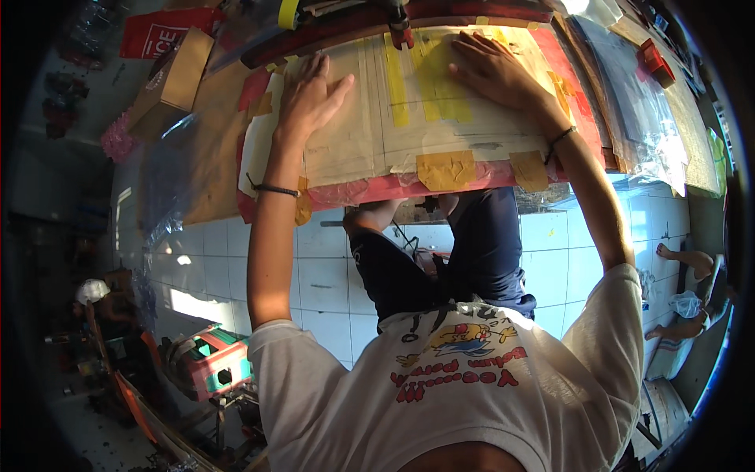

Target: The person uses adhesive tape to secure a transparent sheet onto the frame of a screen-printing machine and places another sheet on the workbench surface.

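Observation:
Both my arms reach forward over a work board (338, 149) covered with a tan, see-through sheet. My left hand (311, 98) lies flat on its left part, thumb spread from the fingers. On the right part rests my right hand (499, 75), palm down with fingers stretched toward the far edge. Yellow strips (440, 79) run between the hands. Brown tape patches (446, 171) hold the pink-red near edge. Beyond my fingertips, a long dark red bar (330, 39) crosses the far side, with a red-tipped metal part (401, 35) at its middle.
A cardboard box (173, 82) and clear plastic sheeting (177, 165) lie to the left. More clear plastic (629, 86) and a small red box (657, 63) are on the right. A yellow tape roll (289, 13) sits at the back. Another person's legs (692, 291) show at far right.

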A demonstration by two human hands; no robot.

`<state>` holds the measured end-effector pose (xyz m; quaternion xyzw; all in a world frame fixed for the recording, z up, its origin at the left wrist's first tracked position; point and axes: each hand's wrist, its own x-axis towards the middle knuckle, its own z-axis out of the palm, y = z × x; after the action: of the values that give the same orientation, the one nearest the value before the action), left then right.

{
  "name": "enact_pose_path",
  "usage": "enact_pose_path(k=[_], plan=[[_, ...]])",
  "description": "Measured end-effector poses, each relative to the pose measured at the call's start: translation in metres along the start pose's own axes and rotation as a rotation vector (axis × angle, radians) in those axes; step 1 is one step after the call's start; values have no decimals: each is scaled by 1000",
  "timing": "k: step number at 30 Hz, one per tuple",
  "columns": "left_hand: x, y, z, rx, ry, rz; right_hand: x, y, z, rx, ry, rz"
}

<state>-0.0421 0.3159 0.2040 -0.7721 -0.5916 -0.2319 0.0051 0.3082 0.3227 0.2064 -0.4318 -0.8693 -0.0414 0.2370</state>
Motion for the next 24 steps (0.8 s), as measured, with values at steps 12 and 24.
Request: enact_pose_path(k=[12, 24], plan=[[-5, 11, -7, 162, 84, -104, 1, -15, -19, 117, -98, 102], [-8, 18, -9, 192, 127, -158, -4, -7, -14, 131, -13, 67]])
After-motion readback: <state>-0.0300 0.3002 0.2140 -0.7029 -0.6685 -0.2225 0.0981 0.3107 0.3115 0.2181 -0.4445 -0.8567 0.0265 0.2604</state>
